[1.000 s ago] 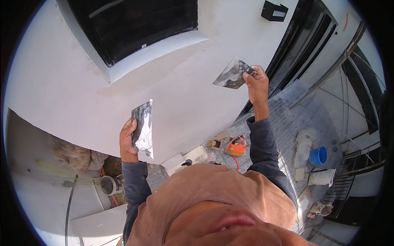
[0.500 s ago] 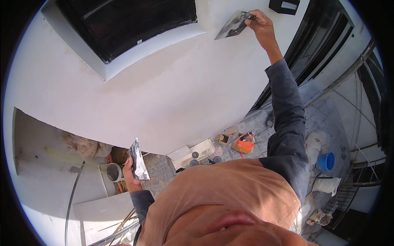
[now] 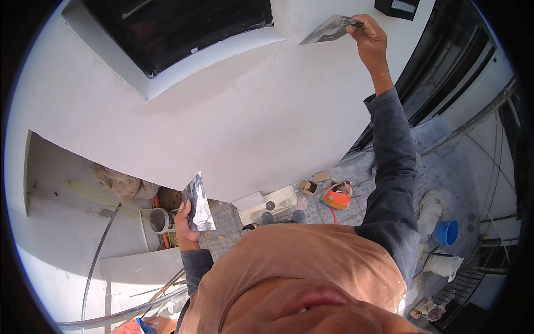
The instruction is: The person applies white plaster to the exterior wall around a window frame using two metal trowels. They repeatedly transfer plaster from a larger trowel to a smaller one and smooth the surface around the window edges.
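1 white-smeared plate (image 3: 201, 207) sits in the pinching grip of the left hand (image 3: 185, 227), near left; 1 greyish plate (image 3: 329, 31) is pinched by the right hand (image 3: 371, 42), far right, perhaps touching the pale wall (image 3: 233, 128) beside the dark window (image 3: 192, 30).

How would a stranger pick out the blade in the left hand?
Find the big pale wall below the dark window, then look down to its lower edge. There the left hand grips a flat blade. Unlike the grey-streaked blade in the right hand higher up, this one carries a broad white patch.
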A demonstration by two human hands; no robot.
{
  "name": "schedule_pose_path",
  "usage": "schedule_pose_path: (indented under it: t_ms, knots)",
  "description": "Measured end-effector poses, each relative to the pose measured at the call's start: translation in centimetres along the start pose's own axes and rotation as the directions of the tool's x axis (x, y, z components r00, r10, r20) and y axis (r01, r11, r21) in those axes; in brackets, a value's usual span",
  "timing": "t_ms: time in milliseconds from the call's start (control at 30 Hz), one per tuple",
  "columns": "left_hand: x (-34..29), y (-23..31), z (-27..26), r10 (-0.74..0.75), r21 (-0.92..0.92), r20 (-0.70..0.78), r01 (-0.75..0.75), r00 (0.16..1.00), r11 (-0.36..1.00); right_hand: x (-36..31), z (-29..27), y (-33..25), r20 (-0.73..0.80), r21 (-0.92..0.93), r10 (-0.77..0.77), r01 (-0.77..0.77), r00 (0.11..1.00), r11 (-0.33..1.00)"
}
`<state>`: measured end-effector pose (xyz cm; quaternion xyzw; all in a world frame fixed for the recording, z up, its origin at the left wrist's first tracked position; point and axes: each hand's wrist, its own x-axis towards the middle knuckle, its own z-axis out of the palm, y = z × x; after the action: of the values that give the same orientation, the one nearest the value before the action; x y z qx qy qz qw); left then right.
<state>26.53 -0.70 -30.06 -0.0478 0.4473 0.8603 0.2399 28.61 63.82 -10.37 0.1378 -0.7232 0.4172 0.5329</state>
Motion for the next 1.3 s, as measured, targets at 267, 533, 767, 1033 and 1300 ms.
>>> schedule_pose_path:
  t_ms: [267,533,767,1033,1300]
  knots:
    - [-0.5,-0.3,1.9,0.005,-0.031,0.054,-0.003,0.999,1.000,-0.6,0.9,1.8,-0.130,0.213,0.136,-0.106,0.982,0.971]
    - [-0.9,-0.2,2.1,0.040,-0.043,0.034,-0.038,0.999,0.998,-0.9,1.5,2.9,-0.142,0.142,0.048,-0.027,0.989,0.989]
    - [-0.2,-1.0,4.0,-0.027,-0.044,0.131,0.033,0.991,0.998,-1.2,2.4,2.5,-0.122,0.035,0.121,-0.118,0.985,0.992]
    - [-0.2,0.0,5.9,-0.032,-0.054,0.194,0.043,0.980,0.998,-6.3,2.9,0.8,0.021,0.220,0.434,-0.427,0.901,0.877]
    - [-0.8,3.2,9.8,-0.066,0.081,0.248,0.047,0.967,0.996,-31.6,11.3,-6.1,0.244,0.951,0.903,-0.270,0.354,-0.151]
